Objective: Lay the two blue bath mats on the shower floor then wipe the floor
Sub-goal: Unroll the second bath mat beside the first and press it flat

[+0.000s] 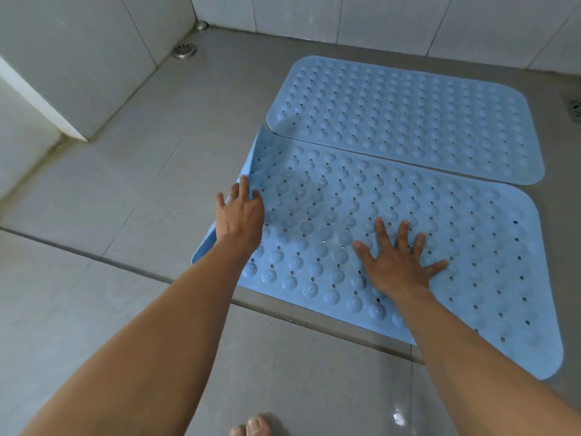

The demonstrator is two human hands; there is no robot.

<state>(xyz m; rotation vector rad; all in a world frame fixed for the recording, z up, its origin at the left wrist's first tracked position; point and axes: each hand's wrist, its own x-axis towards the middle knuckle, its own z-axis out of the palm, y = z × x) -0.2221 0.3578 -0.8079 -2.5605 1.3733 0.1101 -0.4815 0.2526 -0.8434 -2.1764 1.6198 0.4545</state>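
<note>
Two blue bath mats with raised bumps and holes lie side by side on the grey shower floor [195,99]. The far mat [405,121] lies flat near the back wall. The near mat [456,247] lies flat except for its left end, which curls up off the floor. My left hand [240,212] grips that raised left edge, fingers over the rim. My right hand [399,262] presses flat on the near mat's middle, fingers spread. The near mat's front edge overlaps the dark threshold strip [94,256].
A round metal drain [184,50] sits in the far left corner, another drain [576,108] at the right edge. White tiled walls [377,17] bound the back and left. A low wall corner [78,133] juts in at left. My toes [254,426] show at the bottom.
</note>
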